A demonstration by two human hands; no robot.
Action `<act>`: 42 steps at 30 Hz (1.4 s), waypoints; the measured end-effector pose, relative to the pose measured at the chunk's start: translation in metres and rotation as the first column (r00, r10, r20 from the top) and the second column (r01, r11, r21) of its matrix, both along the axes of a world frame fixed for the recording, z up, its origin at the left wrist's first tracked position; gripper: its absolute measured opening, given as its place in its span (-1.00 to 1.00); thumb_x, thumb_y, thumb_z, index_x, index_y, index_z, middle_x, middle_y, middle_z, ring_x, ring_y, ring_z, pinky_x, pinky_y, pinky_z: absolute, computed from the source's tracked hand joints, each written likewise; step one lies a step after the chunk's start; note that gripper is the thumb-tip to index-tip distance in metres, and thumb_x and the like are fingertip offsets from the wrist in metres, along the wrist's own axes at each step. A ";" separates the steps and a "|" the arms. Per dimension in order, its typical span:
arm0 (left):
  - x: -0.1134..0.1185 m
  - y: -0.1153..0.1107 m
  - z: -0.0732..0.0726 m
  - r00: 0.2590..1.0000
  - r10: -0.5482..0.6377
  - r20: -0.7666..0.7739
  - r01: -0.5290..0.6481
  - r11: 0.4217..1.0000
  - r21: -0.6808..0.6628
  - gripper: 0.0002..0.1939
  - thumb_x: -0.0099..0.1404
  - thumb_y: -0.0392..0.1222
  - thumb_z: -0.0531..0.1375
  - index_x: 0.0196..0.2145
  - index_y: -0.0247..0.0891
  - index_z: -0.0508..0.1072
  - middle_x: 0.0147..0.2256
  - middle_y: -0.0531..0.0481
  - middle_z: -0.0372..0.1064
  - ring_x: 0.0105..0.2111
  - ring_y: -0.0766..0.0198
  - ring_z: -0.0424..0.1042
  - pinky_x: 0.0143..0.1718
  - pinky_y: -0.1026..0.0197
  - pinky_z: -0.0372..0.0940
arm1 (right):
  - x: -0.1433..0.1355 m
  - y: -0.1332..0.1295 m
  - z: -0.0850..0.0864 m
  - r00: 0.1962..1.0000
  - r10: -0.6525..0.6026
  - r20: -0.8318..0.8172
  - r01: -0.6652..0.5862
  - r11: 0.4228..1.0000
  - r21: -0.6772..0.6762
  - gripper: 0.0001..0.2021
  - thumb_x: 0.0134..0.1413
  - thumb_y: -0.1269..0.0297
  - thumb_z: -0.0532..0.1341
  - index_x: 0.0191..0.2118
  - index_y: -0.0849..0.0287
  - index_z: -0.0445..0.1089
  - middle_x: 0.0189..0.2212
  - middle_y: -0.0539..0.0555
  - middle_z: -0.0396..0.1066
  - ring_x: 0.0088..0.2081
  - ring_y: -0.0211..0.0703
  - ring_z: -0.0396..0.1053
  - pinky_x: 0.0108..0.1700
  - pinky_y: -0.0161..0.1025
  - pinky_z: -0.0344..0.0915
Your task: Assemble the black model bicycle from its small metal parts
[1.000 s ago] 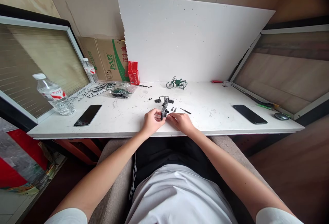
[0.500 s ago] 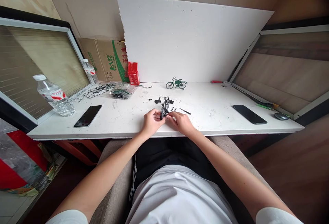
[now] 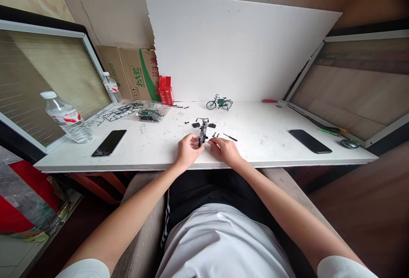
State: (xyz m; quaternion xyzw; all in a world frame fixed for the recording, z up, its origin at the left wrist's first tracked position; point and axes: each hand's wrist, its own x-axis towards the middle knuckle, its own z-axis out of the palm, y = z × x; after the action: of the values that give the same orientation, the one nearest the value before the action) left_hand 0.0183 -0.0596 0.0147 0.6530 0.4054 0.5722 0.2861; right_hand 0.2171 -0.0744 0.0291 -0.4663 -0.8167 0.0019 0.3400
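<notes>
Desk (image 3: 262, 150): "JK" box (image 3: 137, 73), bike model (image 3: 202, 131).

Improvised hobby or assembly workstation set up indoors. A scuffed white surface (image 3: 271, 141) is backed by a propped white foam board (image 3: 236, 48) against plywood walls. Model-kit material marks the work: a finished green miniature bicycle (image 3: 220, 103), a bag of parts (image 3: 150, 114) and black part frames (image 3: 118, 112). A cardboard carton (image 3: 131, 71), water bottles (image 3: 67, 118) and two phones (image 3: 109, 142) lie about. Framed panels (image 3: 47, 78) lean at both sides.
</notes>
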 end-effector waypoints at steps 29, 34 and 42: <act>0.001 -0.001 -0.003 0.999 -0.004 -0.036 0.006 0.999 0.051 -0.75 0.15 -0.19 0.42 -0.27 -0.23 0.45 -0.31 -0.06 0.53 -0.38 0.27 0.52 -0.37 0.27 0.48 | -0.002 -0.001 0.002 0.995 -0.070 0.076 0.070 0.998 0.002 -0.63 0.54 0.11 0.00 -0.27 0.14 0.41 -0.41 0.10 0.49 -0.40 -0.14 0.39 -0.35 -0.25 0.12; 0.000 0.002 -0.005 0.999 0.032 -0.033 -0.030 0.998 0.054 -0.75 0.16 -0.18 0.42 -0.27 -0.23 0.45 -0.31 -0.06 0.53 -0.38 0.28 0.51 -0.39 0.28 0.47 | -0.003 0.000 0.001 0.999 -0.026 0.031 0.024 0.999 0.040 -0.76 0.49 0.14 0.10 -0.15 0.13 0.43 -0.31 0.10 0.55 -0.38 -0.15 0.42 -0.35 -0.26 0.14; 0.001 -0.002 0.000 0.999 -0.026 -0.045 0.027 0.999 0.030 -0.74 0.15 -0.18 0.42 -0.27 -0.24 0.45 -0.29 -0.07 0.53 -0.36 0.27 0.52 -0.40 0.29 0.46 | 0.000 0.002 -0.001 0.997 -0.064 0.051 0.064 0.998 0.003 -0.57 0.53 0.13 0.01 -0.40 0.14 0.38 -0.51 0.07 0.46 -0.48 -0.18 0.38 -0.35 -0.25 0.13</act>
State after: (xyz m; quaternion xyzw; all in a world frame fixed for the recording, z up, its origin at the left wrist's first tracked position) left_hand 0.0192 -0.0615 0.0144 0.6750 0.3942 0.5599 0.2747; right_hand 0.2168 -0.0724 0.0279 -0.4918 -0.8098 -0.0213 0.3192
